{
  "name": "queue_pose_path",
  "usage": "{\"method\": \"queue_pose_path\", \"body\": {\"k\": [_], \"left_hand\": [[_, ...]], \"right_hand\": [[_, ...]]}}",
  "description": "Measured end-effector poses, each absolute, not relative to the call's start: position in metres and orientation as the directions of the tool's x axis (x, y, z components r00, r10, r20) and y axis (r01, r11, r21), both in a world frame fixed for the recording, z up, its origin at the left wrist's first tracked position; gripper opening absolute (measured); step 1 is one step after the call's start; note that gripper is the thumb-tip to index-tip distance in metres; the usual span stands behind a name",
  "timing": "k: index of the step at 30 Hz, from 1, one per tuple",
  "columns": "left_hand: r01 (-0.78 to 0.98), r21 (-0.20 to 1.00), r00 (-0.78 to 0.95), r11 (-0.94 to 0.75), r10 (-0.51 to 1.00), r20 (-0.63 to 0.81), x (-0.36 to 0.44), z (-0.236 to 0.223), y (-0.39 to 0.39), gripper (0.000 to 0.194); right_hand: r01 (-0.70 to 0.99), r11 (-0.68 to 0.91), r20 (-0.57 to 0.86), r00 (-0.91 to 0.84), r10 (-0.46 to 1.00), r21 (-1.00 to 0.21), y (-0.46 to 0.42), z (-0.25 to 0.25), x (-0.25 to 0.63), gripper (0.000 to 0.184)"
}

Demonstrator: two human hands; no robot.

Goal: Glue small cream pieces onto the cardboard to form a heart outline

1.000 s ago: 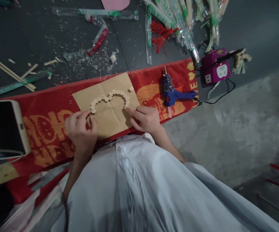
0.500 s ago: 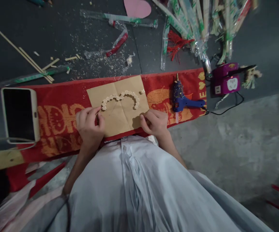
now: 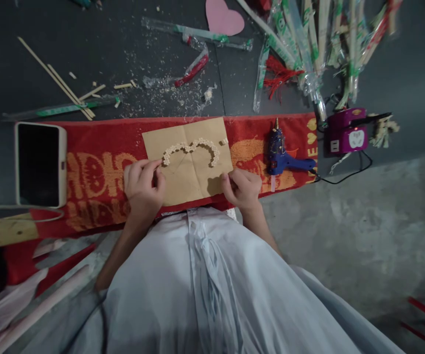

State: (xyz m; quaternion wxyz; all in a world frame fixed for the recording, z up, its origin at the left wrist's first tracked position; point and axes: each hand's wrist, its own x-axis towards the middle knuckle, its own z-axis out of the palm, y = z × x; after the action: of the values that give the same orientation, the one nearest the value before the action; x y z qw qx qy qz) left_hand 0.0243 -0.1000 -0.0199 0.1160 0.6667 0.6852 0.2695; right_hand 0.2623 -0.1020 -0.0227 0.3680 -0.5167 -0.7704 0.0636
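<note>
A sheet of creased brown paper [image 3: 183, 182] lies on a red towel [image 3: 111, 135] near the table's front edge. Small pale pieces, perhaps slices of stick, form a double-arched strip [image 3: 188, 146] on it, like the top of a heart. My left hand [image 3: 144, 184] is closed at the paper's left side, a fingertip at the strip's left end. My right hand [image 3: 243, 188] rests with curled fingers by the paper's lower right edge. What either hand pinches, if anything, is hidden. A blue glue gun [image 3: 284, 160] with a glue stick in it lies right of my right hand.
A phone [image 3: 39, 164] lies at the left with a cable. Thin wooden sticks [image 3: 63, 86], crumbs and plastic sleeves [image 3: 197, 33] litter the dark table. A pink paper heart [image 3: 225, 18], wrapped bundles [image 3: 308, 49] and a purple power socket [image 3: 347, 132] are farther back and right.
The whole view has shifted, so the things on the table appear a little farther right. Both hands keep about the same places by the paper and strip.
</note>
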Motion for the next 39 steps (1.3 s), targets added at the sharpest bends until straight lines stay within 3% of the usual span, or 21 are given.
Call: {"method": "queue_pose_path", "body": {"k": [22,29,35,39], "left_hand": [[0.864,0.494,-0.045,-0.098,0.962,0.269,0.0231,-0.0223,-0.0999,0.024],[0.812,0.57,-0.05,-0.129,0.956,0.288,0.0222,-0.0235,-0.1011,0.022],[0.853,0.495,-0.02,-0.164,0.939,0.344,0.0228,-0.0221,-0.1005,0.019],[0.844,0.516,-0.031,-0.147,0.947,0.321,0.0228,-0.022,-0.1002,0.018]], "right_hand": [[0.754,0.445,0.468,-0.207,0.859,-0.483,-0.1018,-0.0229,0.2631,0.034],[0.757,0.441,0.459,-0.21,0.863,-0.483,-0.1016,-0.0225,0.2628,0.035],[0.758,0.432,0.453,-0.202,0.868,-0.489,-0.1014,-0.0218,0.2622,0.035],[0.757,0.433,0.453,-0.203,0.868,-0.49,-0.1014,-0.0214,0.2616,0.035]]}}
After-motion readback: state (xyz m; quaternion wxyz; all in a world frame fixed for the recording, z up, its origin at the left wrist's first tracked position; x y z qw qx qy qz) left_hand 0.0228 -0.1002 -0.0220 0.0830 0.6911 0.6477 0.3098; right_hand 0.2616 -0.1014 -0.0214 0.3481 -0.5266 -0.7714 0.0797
